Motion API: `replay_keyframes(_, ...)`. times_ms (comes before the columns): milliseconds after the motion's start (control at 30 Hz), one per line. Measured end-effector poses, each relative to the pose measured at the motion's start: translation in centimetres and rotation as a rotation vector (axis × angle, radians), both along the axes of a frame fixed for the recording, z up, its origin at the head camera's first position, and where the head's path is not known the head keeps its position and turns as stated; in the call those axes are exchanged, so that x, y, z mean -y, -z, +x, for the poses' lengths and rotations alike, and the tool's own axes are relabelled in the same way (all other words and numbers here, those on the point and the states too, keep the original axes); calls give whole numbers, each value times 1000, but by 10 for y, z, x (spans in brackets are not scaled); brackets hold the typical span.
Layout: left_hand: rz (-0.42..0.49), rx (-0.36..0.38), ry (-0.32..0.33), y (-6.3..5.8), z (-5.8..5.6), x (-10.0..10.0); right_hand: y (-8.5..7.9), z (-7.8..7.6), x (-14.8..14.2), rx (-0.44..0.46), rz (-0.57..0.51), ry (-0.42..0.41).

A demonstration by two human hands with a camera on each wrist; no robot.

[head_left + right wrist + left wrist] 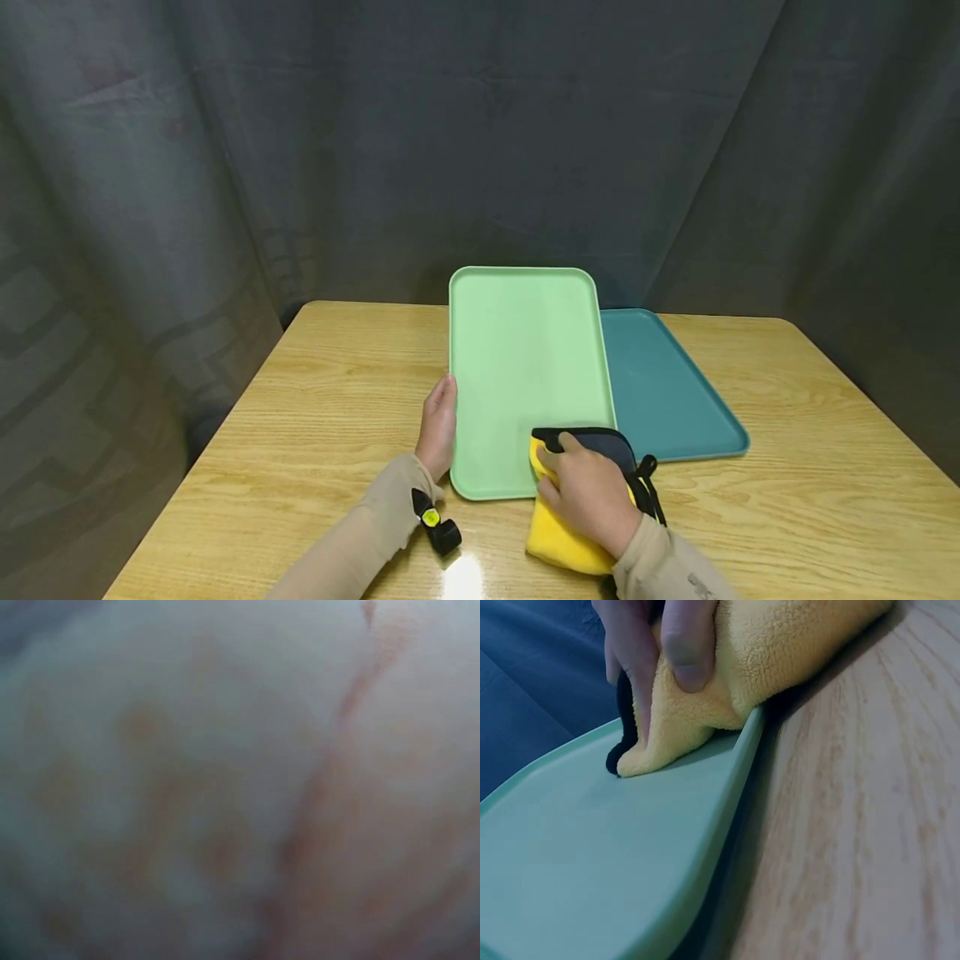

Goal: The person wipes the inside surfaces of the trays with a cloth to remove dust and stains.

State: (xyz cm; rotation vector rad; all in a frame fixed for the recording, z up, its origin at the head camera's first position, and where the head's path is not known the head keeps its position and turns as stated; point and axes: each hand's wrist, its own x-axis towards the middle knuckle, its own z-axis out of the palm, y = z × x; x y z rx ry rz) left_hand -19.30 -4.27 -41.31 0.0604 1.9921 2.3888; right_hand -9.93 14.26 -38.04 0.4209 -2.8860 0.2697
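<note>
A light green tray [528,367] is held at its left edge by my left hand [439,423], whose fingers are mostly hidden. In the left wrist view its rim stands up off the wood, with a dark gap beneath. My right hand [588,492] grips a fluffy yellow cloth [558,537] with a dark grey side and black edging. Part of this cloth lies over the tray's near right corner, and in the left wrist view two fingers [690,649] press into its folds. Blurred skin fills the right wrist view.
Partly behind the green tray, a teal tray [671,392] lies on the wooden table [337,375]. A black cord loop [648,467] hangs by the right hand. Dark curtains [480,150] stand behind the table and on both sides.
</note>
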Motion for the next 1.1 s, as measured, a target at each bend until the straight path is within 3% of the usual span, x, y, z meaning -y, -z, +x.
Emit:
replay_keyframes(233, -7, 11, -2, 0, 1, 0, -1, -2, 8, 17, -12, -29)
replay_keyframes(833, -9, 13, 13, 0, 0, 1, 1, -5, 24, -78, 3, -115)
replay_keyframes(1100, -18, 15, 15, 1, 0, 0, 0, -7, 33, -67, 8, -150)
